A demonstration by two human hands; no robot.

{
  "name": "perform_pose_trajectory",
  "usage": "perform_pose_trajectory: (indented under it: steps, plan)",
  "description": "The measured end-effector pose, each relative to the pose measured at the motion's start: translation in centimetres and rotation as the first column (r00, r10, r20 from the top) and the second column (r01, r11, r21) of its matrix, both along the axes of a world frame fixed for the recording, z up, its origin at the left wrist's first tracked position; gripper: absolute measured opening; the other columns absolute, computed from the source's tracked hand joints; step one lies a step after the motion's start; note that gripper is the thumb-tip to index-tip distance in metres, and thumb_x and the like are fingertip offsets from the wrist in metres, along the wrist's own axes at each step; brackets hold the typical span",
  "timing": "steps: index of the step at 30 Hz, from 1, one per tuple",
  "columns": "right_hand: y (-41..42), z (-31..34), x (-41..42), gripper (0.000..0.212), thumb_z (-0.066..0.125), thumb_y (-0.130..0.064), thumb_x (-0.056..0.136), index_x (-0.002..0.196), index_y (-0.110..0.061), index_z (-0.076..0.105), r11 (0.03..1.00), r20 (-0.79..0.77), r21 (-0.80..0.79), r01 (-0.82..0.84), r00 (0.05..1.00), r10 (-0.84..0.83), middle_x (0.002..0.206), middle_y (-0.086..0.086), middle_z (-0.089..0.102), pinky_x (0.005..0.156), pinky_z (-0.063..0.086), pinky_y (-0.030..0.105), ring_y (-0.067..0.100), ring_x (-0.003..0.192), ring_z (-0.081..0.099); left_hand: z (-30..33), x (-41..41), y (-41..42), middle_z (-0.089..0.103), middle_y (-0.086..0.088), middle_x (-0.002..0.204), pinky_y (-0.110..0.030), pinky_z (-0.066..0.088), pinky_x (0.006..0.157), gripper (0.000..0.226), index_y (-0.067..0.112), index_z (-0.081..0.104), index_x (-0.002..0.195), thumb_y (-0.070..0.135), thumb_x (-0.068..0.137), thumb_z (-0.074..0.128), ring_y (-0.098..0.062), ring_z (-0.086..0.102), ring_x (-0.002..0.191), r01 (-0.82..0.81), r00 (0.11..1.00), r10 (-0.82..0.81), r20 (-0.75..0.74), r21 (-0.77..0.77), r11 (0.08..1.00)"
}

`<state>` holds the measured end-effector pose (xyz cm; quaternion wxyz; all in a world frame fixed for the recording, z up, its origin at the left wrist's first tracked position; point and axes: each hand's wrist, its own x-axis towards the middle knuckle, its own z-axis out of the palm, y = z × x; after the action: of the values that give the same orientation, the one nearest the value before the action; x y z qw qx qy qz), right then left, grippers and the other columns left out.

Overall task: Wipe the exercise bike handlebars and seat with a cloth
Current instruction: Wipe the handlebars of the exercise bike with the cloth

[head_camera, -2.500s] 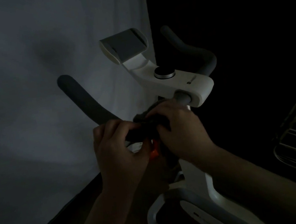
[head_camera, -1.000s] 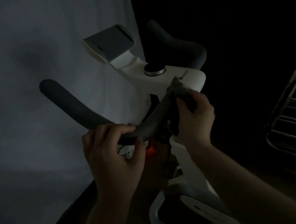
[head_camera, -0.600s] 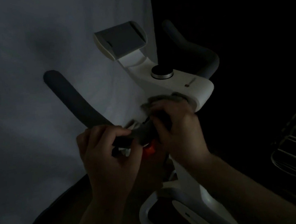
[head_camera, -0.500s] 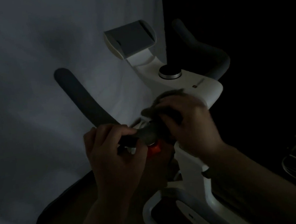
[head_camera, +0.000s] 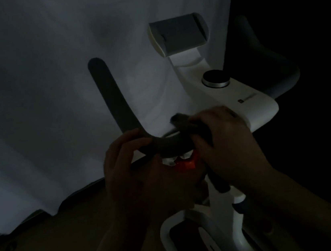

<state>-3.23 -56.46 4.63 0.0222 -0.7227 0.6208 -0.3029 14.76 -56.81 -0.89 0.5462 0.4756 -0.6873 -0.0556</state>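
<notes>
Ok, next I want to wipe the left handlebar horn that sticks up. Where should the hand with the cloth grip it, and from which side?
Wrap the cloth round the left handlebar horn just above the bend, coming from the near side. It is a bare, slim, rounded bar tilting up and away, so curled fingers should close round it and slide towards its tip. The left hand already grips below the bend.

Two hands: left hand (head_camera: 130, 172), right hand (head_camera: 226, 144). One cloth (head_camera: 187, 124). Two handlebar grips: left grip (head_camera: 113, 102), right grip (head_camera: 266, 65). One knob (head_camera: 215, 78). One device holder (head_camera: 179, 33).
</notes>
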Motion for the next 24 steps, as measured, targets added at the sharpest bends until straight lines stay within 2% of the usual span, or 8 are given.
perform_pose_trajectory:
  steps: [3,5,7,12,16,21,23,24]
  plan:
    - [-1.3,1.9,-1.5,0.017,0.055,-0.028,0.093,0.106,-0.021,0.064,0.995,0.0,0.097,-0.032,0.999,0.032,0.102,-0.002,0.06,0.067,0.034,0.01,0.005,0.084,0.049,-0.2,0.3,0.1,0.05,0.002,0.121,-0.01,0.036,0.098,0.036,0.016,0.054,0.112,0.028,0.079,0.059,-0.006,0.045,0.115,-0.038,0.999,0.038,-0.005,0.023,0.999]
    - [-1.8,2.3,-1.0,0.021,0.05,-0.033,0.095,0.107,-0.022,0.063,0.991,-0.107,0.135,0.0,0.994,0.014,0.1,-0.002,0.057,0.069,0.037,0.021,0.01,0.083,0.052,-0.2,0.3,0.3,0.052,0.002,0.12,-0.008,0.036,0.097,0.038,0.011,0.057,0.112,0.028,0.078,0.058,-0.004,0.047,0.113,-0.068,0.997,0.07,-0.041,0.05,0.996]
    - [-2.1,2.4,1.9,0.02,0.047,-0.032,0.096,0.108,-0.022,0.06,0.98,-0.184,0.178,-0.094,0.975,0.127,0.099,-0.002,0.053,0.069,0.035,0.023,0.01,0.081,0.048,0.1,0.1,0.5,0.053,0.003,0.119,-0.009,0.036,0.096,0.038,0.012,0.057,0.113,0.028,0.079,0.059,-0.003,0.048,0.113,-0.074,0.995,0.078,-0.058,0.066,0.995]
    - [-4.0,3.0,4.4,0.021,0.05,-0.032,0.094,0.098,-0.025,0.069,0.94,-0.033,0.249,-0.233,0.968,0.248,0.076,-0.012,0.059,0.058,0.038,0.019,0.005,0.067,0.053,0.6,0.4,0.8,0.058,0.012,0.118,-0.009,0.038,0.094,0.033,0.023,0.058,0.112,0.03,0.081,0.059,0.006,0.051,0.112,-0.093,0.992,0.1,-0.071,0.105,0.99]
    - [-3.5,3.3,2.6,0.024,0.049,-0.045,0.092,0.105,-0.038,0.067,0.936,-0.146,0.246,-0.25,0.945,0.291,0.063,-0.017,0.043,0.09,0.04,0.035,0.01,0.076,0.052,1.0,1.8,1.3,0.058,0.016,0.122,-0.007,0.035,0.09,0.035,0.025,0.059,0.114,0.021,0.08,0.066,0.009,0.049,0.115,-0.047,0.998,0.055,-0.038,0.203,0.978]
    - [-5.0,1.9,5.3,0.027,0.042,-0.031,0.098,0.104,-0.019,0.065,0.931,-0.099,0.298,-0.209,0.964,0.248,0.084,-0.001,0.063,0.071,0.048,0.028,0.013,0.072,0.059,1.4,2.4,1.1,0.056,0.022,0.118,-0.001,0.034,0.086,0.035,0.026,0.059,0.115,0.015,0.083,0.066,0.017,0.047,0.107,-0.041,0.999,0.045,-0.011,0.238,0.971]
    - [-4.2,1.7,3.7,0.034,0.04,-0.044,0.098,0.121,-0.028,0.058,0.887,-0.074,0.365,-0.283,0.941,0.331,0.107,-0.006,0.064,0.094,0.042,0.029,0.009,0.092,0.058,1.5,2.5,1.1,0.054,0.027,0.116,-0.004,0.034,0.084,0.034,0.029,0.058,0.115,0.02,0.082,0.063,0.016,0.047,0.107,-0.039,0.999,0.043,-0.007,0.252,0.967]
    - [-3.7,1.9,2.5,0.041,0.039,-0.054,0.095,0.127,-0.034,0.053,0.847,-0.027,0.411,-0.338,0.924,0.382,0.117,-0.012,0.061,0.11,0.027,0.03,0.004,0.103,0.055,1.5,2.5,1.1,0.054,0.029,0.115,-0.004,0.034,0.085,0.034,0.029,0.058,0.114,0.021,0.081,0.062,0.015,0.048,0.108,-0.031,0.999,0.034,-0.007,0.253,0.967]
